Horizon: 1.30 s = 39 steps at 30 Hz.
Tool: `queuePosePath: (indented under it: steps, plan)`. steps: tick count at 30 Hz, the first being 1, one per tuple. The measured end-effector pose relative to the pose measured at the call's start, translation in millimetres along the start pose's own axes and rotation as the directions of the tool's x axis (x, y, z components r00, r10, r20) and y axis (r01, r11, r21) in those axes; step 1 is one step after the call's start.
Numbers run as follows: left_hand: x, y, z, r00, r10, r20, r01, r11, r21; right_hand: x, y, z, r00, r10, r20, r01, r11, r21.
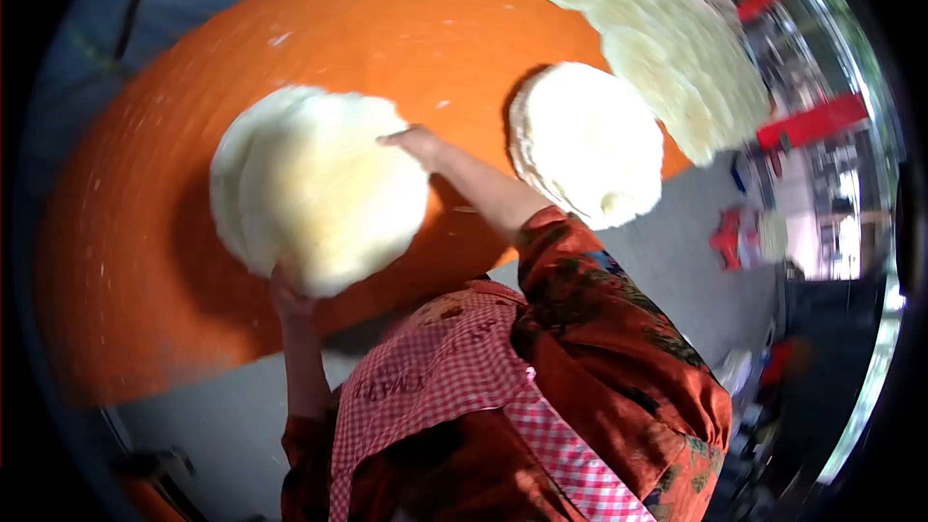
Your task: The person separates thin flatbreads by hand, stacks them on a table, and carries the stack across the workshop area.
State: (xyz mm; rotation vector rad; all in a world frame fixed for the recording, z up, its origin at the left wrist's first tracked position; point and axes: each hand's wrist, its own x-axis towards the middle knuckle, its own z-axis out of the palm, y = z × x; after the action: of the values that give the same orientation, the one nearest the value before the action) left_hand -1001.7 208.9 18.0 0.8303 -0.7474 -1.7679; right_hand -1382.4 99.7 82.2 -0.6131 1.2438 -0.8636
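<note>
Between my two hands is a stack of round, pale flatbreads (319, 188), held over the orange table (464, 29). My right hand (416, 143) grips the stack's right edge, with its thumb on top and the other fingers hidden beneath. At the near edge, my left hand (292, 295) holds the same stack, its fingers mostly hidden by the bread. To the right, a second round stack of pale flatbreads (590, 145) rests at the table's near edge. Farther right, overlapping thin sheets of dough (667, 48) lie along the table's end.
A red-and-white checked apron (435, 358) covers my front. Grey floor (677, 232) shows below the table. At the right are a red object (725, 239) on the floor and red bars (812, 122) near shelving.
</note>
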Motion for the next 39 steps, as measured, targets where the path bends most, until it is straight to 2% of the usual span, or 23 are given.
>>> queuePosePath:
  steps: [2,4,6,7,8,11,12,14,15,17,19,20,21,22,23,25,27,29,31,32,35,36,39]
  plan:
    - [11,7,1,0.984,-0.145,-0.107,0.120,0.970,-0.213,-22,-12,14,0.994,-0.007,-0.107,0.001,0.998,-0.063]
    - [15,-11,-38,0.984,-0.027,-0.176,0.063,0.977,0.203,-24,-7,16,0.983,-0.019,-0.184,0.003,0.996,-0.088]
    - [21,-3,-32,0.974,-0.025,-0.225,0.094,0.949,0.300,-5,8,9,0.986,-0.136,-0.098,0.129,0.989,-0.071]
    - [19,7,-25,0.960,-0.103,-0.260,0.156,0.969,0.191,5,17,5,0.979,-0.194,-0.056,0.191,0.980,-0.062]
    - [16,22,-7,0.939,-0.186,-0.290,0.218,0.973,0.080,0,13,8,0.979,-0.194,-0.066,0.186,0.977,-0.103]
    - [19,53,40,0.969,-0.159,-0.187,0.186,0.973,0.136,-37,-10,7,0.938,-0.342,-0.065,0.322,0.923,-0.213]
    - [23,68,72,0.968,-0.137,-0.209,0.175,0.969,0.176,-60,-23,1,0.908,-0.413,-0.071,0.381,0.884,-0.270]
    - [30,97,166,0.963,-0.088,-0.253,0.153,0.956,0.251,-108,-52,-25,0.852,-0.498,-0.165,0.447,0.853,-0.269]
    - [25,113,227,0.988,-0.032,-0.154,0.082,0.941,0.329,-136,-63,-41,0.819,-0.533,-0.212,0.474,0.837,-0.273]
    - [44,113,277,0.980,0.022,0.199,-0.081,0.952,0.295,-195,-87,-82,0.771,-0.500,-0.395,0.517,0.853,-0.069]
    - [93,108,302,0.906,-0.088,0.415,-0.016,0.971,0.239,-260,-107,-119,0.644,-0.484,-0.592,0.561,0.825,-0.065]
    - [122,106,331,0.897,-0.222,0.382,0.106,0.948,0.301,-299,-121,-121,0.568,-0.491,-0.660,0.569,0.814,-0.116]
    - [132,95,367,0.907,-0.242,0.345,0.193,0.966,0.169,-330,-127,-126,0.491,-0.492,-0.718,0.567,0.807,-0.165]
    - [127,88,403,0.881,-0.059,0.469,-0.092,0.951,0.294,-335,-113,-155,0.459,-0.518,-0.722,0.675,0.731,-0.095]
    - [138,80,429,0.800,-0.062,0.596,-0.157,0.938,0.310,-335,-96,-183,0.427,-0.534,-0.730,0.767,0.641,-0.020]
    - [198,35,462,0.721,-0.325,0.612,0.237,0.946,0.223,-346,-71,-203,0.392,-0.473,-0.789,0.822,0.565,0.070]
    - [208,-7,493,0.646,-0.397,0.652,0.260,0.917,0.301,-337,-25,-231,0.386,-0.380,-0.841,0.791,0.606,0.090]
    - [210,-57,498,0.556,-0.347,0.756,0.037,0.918,0.394,-317,36,-255,0.391,-0.241,-0.888,0.739,0.657,0.147]
    - [256,-143,480,0.644,-0.585,0.492,0.270,0.776,0.570,-308,81,-269,0.430,-0.020,-0.903,0.635,0.717,0.286]
    - [247,-158,480,0.663,-0.610,0.434,0.264,0.733,0.627,-306,94,-272,0.463,0.010,-0.886,0.633,0.696,0.339]
    - [240,-170,476,0.737,-0.568,0.366,0.230,0.720,0.655,-300,110,-289,0.518,0.042,-0.854,0.634,0.652,0.416]
    - [244,-167,475,0.720,-0.600,0.349,0.246,0.691,0.680,-303,108,-287,0.519,0.038,-0.854,0.625,0.665,0.409]
    - [233,-157,485,0.745,-0.564,0.357,0.187,0.690,0.699,-323,75,-271,0.498,-0.019,-0.867,0.589,0.741,0.322]
